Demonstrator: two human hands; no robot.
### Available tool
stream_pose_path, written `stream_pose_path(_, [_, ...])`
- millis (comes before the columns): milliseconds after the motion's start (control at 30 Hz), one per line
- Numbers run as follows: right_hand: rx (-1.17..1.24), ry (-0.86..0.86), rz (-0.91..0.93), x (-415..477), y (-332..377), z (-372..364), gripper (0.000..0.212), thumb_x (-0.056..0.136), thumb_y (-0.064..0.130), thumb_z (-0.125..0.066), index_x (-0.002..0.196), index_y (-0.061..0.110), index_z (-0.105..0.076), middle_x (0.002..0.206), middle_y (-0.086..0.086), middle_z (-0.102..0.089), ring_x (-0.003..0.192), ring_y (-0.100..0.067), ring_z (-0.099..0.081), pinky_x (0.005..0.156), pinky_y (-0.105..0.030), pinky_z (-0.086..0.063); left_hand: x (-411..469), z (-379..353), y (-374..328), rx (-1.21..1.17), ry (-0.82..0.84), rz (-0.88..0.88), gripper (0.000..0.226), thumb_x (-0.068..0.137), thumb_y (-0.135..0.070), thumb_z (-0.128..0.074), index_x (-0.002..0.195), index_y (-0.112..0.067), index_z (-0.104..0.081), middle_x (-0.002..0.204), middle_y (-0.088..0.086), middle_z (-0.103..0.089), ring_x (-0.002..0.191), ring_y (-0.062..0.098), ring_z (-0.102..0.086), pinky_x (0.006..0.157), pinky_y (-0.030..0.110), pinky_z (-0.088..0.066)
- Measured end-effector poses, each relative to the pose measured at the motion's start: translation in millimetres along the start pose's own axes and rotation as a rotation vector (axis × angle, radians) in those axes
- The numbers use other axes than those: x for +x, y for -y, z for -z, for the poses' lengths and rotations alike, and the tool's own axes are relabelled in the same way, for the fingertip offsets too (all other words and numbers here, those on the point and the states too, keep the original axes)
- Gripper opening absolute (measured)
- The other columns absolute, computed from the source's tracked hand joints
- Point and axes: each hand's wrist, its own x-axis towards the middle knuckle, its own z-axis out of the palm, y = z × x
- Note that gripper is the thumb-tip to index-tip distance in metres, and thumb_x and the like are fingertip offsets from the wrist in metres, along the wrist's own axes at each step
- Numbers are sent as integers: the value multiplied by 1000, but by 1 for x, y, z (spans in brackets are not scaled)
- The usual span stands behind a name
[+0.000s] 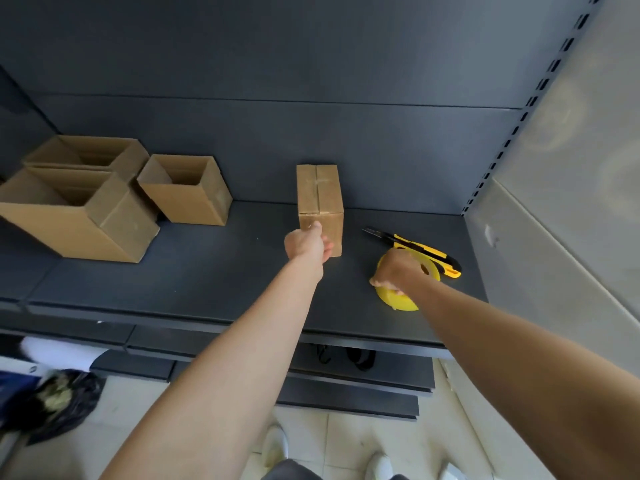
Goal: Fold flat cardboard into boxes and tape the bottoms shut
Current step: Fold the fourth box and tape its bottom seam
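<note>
**Cardboard sealed: turning over comes next**

The taped box stands seam-up in the middle of the shelf. The left grip curls against its near face, though I cannot tell whether it truly holds it. The right grip clasps the yellow tape roll, which lies beside the knife. Taping looks finished. Next, probably, the roll is let go and the box is flipped and set with the open boxes on the left.

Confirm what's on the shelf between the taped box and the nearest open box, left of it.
Nothing. In the head view, only bare dark shelf separates the taped box from the open box.
</note>
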Motion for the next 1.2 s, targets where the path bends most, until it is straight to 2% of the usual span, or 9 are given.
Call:
stream_pose_path(100, [-43,81,-11,5,12,25,15,93,12,-53,96,1,-63,91,-11,-65,91,-27,-70,82,-31,-56,6,5,-6,-18,-22,30,31,89,-35,-65,96,-6,-59,80,4,-61,66,16,-62,68,29,-58])
stream_pose_path(233, [268,-374,78,25,53,66,23,94,11,-45,110,1,-57,111,-17,-58,111,-37,-54,77,-33,-44,16,10,-16,32,-51,66,44,76,-50,-73,83,-9,-58,75,5,-63,67,19,-64,75,35,-59])
stream_pose_path(300, [319,-421,253,35,75,86,33,99,24,-39,121,4,-53,125,-17,-54,124,-34,-41,85,-33,-39,19,11,-22,63,-48,58,45,77,-48,-74,87,-6,-63,71,5,-61,61,17,-61,74,34,-59])
stream_pose_path(400, [271,-309,382,50,98,102,49,102,35,-35,145,12,-34,149,-9,-34,139,-30,-22,107,-40,-30,23,14,-29,98,-55,42,39,79,-39,-75,85,-2,-62,68,5,-58,55,15,-58,66,29,-58])
stream_pose_path(533, [128,-195,351,68,115,106,58,101,44,-32,151,16,-21,156,-8,-21,141,-33,-22,112,-47,-26,36,23,-46,147,-49,-11,35,80,-30,-76,94,0,-65,67,6,-62,57,16,-61,66,30,-59])
stream_pose_path(700, [95,-246,255,74,124,97,56,92,50,-48,132,11,-46,134,-14,-43,126,-33,-38,99,-43,-42,54,42,-61,180,-289,-100,35,83,-25,-72,106,0,-62,102,12,-68,90,29,-67,79,39,-57])
stream_pose_path(833, [415,-146,200,67,124,86,44,90,31,-63,120,0,-53,114,-9,-59,111,-26,-58,84,-30,-48,53,49,-52,266,-259,-127,22,88,-23,-66,75,-8,-59,79,1,-59,82,24,-59,72,30,-48])
stream_pose_path(967, [500,-96,154,63,127,87,29,92,27,-60,106,4,-50,92,-5,-52,89,-18,-58,64,-24,-46,51,50,-57,366,-221,-143,31,94,-27,-58,108,0,-63,107,9,-66,97,28,-64,73,32,-48])
stream_pose_path(1200, [674,29,84,52,121,86,53,97,25,-52,143,4,-34,145,-12,-39,132,-28,-40,108,-37,-38,35,52,-68,389,-27,-19,40,101,-36,-36,127,-7,-47,107,9,-57,97,27,-58,93,41,-52])
